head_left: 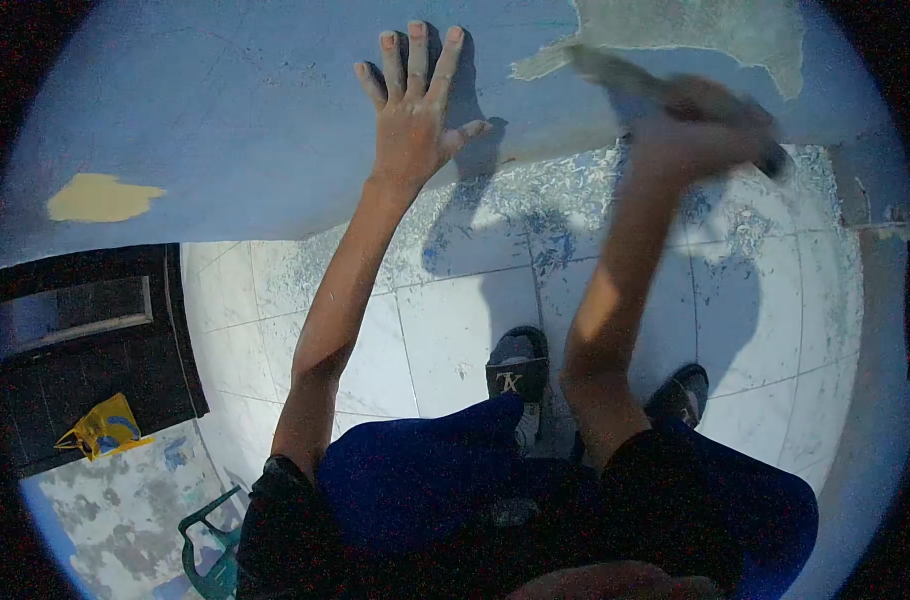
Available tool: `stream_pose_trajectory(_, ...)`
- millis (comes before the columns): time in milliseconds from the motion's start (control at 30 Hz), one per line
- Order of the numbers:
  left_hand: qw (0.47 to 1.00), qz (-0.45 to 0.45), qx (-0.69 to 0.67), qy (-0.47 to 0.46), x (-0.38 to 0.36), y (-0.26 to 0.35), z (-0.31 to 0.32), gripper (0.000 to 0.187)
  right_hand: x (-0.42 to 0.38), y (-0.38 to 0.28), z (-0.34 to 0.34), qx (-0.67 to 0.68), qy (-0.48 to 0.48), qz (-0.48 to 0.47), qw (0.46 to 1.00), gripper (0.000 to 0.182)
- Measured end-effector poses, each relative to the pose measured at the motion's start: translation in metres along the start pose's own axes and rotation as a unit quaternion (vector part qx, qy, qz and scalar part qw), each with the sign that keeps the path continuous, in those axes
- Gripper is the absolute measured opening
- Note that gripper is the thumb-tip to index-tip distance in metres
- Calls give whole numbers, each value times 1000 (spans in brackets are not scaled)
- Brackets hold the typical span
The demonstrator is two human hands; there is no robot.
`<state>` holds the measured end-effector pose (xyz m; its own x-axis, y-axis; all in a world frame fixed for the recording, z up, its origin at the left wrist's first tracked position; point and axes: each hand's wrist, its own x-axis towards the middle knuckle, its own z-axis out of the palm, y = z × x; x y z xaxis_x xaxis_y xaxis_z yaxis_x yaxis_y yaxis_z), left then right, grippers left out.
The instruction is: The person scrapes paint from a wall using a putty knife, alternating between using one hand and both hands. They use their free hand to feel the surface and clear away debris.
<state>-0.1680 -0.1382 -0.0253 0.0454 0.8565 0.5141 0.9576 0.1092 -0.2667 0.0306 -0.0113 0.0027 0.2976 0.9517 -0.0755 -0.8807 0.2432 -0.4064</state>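
My left hand (412, 125) lies flat with fingers spread against the blue painted wall (245, 120). In my right hand (687, 135) is a scraper (618, 73), smeared by motion. Its long flat end points up and left at the edge of a bare grey patch (695, 25) where the paint is off. The dark end of its handle sticks out at the lower right of the fist.
Paint flakes (545, 205) litter the white tiled floor (465, 310) along the wall. My feet in dark sandals (517, 365) stand below. At left are a cream wall patch (105, 198), a dark door (85, 370), a yellow bag (107, 428) and a green plastic chair (213, 580).
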Motion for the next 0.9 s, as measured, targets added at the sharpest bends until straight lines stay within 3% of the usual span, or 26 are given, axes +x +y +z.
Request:
stream_pose_trajectory(33,1000,0,-4,3,3,0,1,109,-3,10,7,-22,26,-21,999,33)
stream_pose_trajectory(133,1000,-13,-21,13,2,3,2,108,-5,-8,6,-3,14,46,999,34)
stream_pose_trajectory(267,1000,-3,-13,2,-3,1,1,107,13,-29,-17,107,-80,24,991,26)
stream_pose_trajectory(367,1000,-7,8,-5,1,-1,1,105,-13,6,7,-63,-8,18,998,34)
stream_pose_trajectory(400,1000,-9,6,1,1,0,2,104,-7,3,1,-6,-26,61,998,35)
stream_pose_trajectory(500,1000,-13,-13,-8,-2,3,-5,99,-3,-29,6,18,31,28,999,35)
stream_pose_trajectory(533,1000,-7,-11,-2,-1,2,-5,98,7,-36,-15,25,-93,21,995,36)
stream_pose_trajectory(600,1000,-6,-10,2,-5,1,-3,96,7,-3,-18,-31,-36,-48,998,35)
stream_pose_trajectory(700,1000,-10,-17,4,-3,4,0,94,13,57,-43,-162,66,14,984,36)
stream_pose_trajectory(733,1000,-12,-21,3,-4,5,1,94,13,60,-45,-122,125,113,978,36)
stream_pose_trajectory(833,999,-11,-30,-5,1,-1,-3,93,-40,6,-17,24,-105,69,992,33)
stream_pose_trajectory(900,999,-17,-45,-10,-9,2,-6,93,-38,-26,16,-51,92,65,992,31)
